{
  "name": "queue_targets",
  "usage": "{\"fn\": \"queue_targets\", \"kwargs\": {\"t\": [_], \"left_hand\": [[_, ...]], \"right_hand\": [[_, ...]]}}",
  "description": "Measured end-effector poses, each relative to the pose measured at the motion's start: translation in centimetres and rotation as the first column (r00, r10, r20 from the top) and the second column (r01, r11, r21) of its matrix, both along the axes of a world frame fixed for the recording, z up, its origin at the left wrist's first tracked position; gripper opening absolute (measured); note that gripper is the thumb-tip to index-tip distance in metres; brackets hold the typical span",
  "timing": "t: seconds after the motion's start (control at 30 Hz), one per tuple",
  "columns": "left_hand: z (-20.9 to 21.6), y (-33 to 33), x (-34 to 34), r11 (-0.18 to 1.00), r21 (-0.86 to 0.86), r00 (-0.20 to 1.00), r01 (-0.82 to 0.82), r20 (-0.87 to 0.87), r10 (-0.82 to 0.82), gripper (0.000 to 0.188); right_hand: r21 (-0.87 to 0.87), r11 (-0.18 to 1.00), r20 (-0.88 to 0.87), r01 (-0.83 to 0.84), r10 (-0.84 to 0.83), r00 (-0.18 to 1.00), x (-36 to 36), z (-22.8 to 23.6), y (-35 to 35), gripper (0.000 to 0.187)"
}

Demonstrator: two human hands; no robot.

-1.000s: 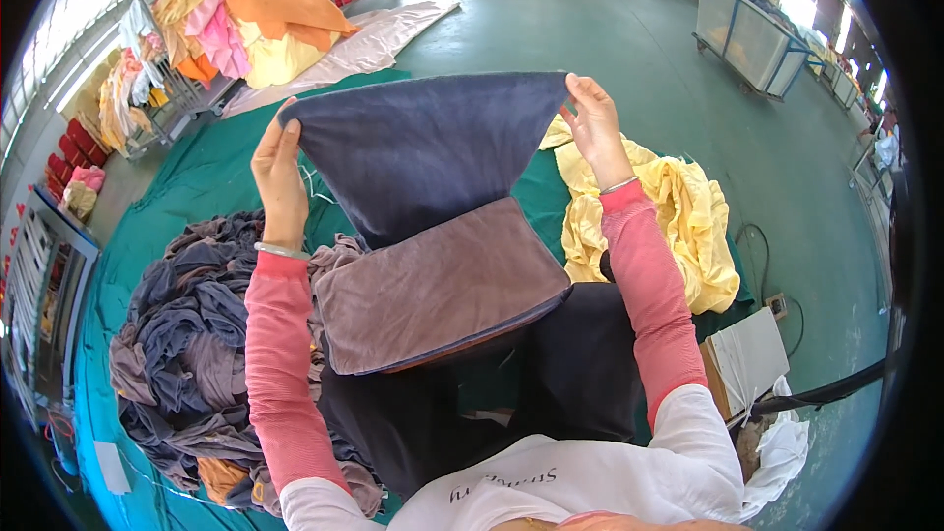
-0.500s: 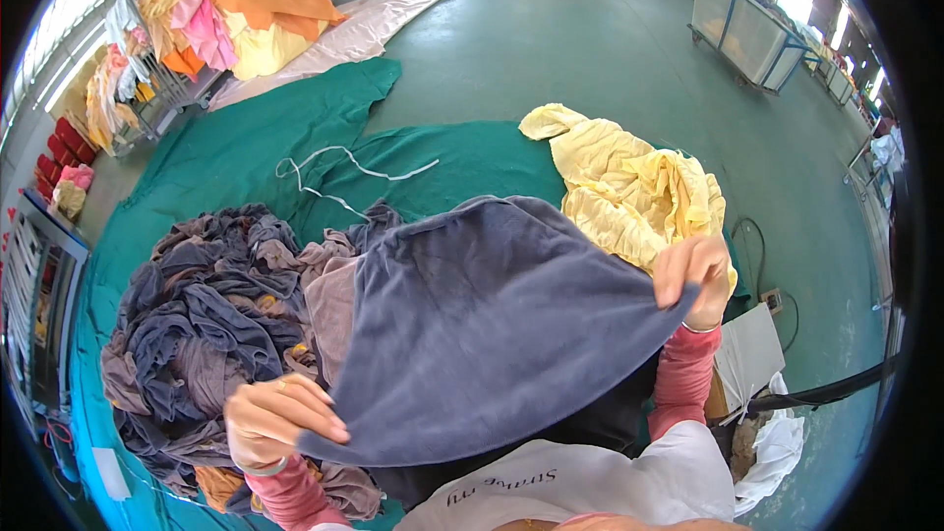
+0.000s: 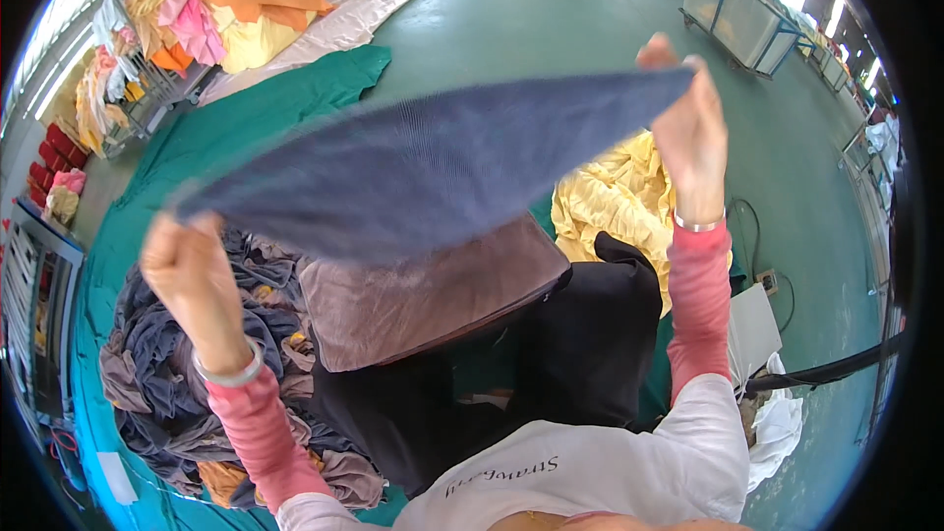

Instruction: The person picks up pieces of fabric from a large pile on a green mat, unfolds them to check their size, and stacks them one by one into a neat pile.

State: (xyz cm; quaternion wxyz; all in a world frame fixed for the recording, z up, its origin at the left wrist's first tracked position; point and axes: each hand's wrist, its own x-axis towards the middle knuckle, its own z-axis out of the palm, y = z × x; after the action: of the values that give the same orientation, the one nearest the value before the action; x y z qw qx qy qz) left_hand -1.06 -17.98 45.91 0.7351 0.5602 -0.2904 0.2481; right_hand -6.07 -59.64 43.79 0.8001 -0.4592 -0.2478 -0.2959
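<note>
A dark grey-blue cloth (image 3: 423, 167) is stretched out in the air between my hands, slightly blurred by motion. My left hand (image 3: 187, 265) pinches its left corner. At the far right, my right hand (image 3: 688, 133) is closed on the other corner, raised higher than the left. Beneath the cloth, a flat brownish-mauve stack of cloth (image 3: 433, 300) rests by my dark-clothed legs. Beside it on the left lies a large crumpled heap of grey and mauve cloths (image 3: 197, 374), partly covered by my left forearm. A rumpled yellow cloth (image 3: 619, 202) lies beyond my right forearm.
Green sheeting (image 3: 246, 128) covers the floor around me. Back left, a heap of orange, pink and yellow fabric (image 3: 265, 0) sits on a pale sheet. A wheeled bin (image 3: 737, 15) stands back right. A socket box with a cable (image 3: 767, 281) lies on the floor at right.
Both hands have lifted the grey-blue cloth up and away from my lap, the left also moving outward. The brownish-mauve stack and my legs now show more beneath it.
</note>
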Motion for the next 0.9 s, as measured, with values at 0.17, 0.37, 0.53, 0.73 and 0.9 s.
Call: {"fn": "queue_targets", "kwargs": {"t": [0.17, 0.37, 0.53, 0.73, 0.9], "left_hand": [[1.9, -2.3, 10.7, 0.864, 0.391, 0.948, -0.318, 0.136, 0.287, 0.018], [2.0, -2.6, 13.3, 0.986, 0.034, 0.986, -0.161, 0.056, 0.159, 0.02], [1.9, -2.2, 13.7, 0.994, 0.017, 0.994, -0.108, 0.032, 0.108, 0.02], [0.2, -1.4, 14.0, 0.989, 0.113, 0.995, -0.098, -0.002, 0.099, 0.02], [0.6, -2.0, 12.4, 0.999, 0.039, 1.0, 0.024, 0.002, -0.024, 0.018]], "right_hand": [[-0.577, 0.813, -0.249, 0.077, -0.265, 0.931, 9.8, 1.8, 0.5, 0.023], [-0.119, 0.976, -0.439, 0.184, -0.218, 0.871, 12.0, 2.7, -0.9, 0.016], [0.085, 0.995, -0.34, 0.048, -0.017, 0.94, 12.0, 2.6, -0.1, 0.015], [0.033, 0.999, -0.376, -0.042, 0.051, 0.925, 13.5, -1.0, -1.0, 0.01], [0.106, 0.991, -0.258, -0.088, 0.113, 0.96, 14.4, -1.1, -2.0, 0.009]]}}
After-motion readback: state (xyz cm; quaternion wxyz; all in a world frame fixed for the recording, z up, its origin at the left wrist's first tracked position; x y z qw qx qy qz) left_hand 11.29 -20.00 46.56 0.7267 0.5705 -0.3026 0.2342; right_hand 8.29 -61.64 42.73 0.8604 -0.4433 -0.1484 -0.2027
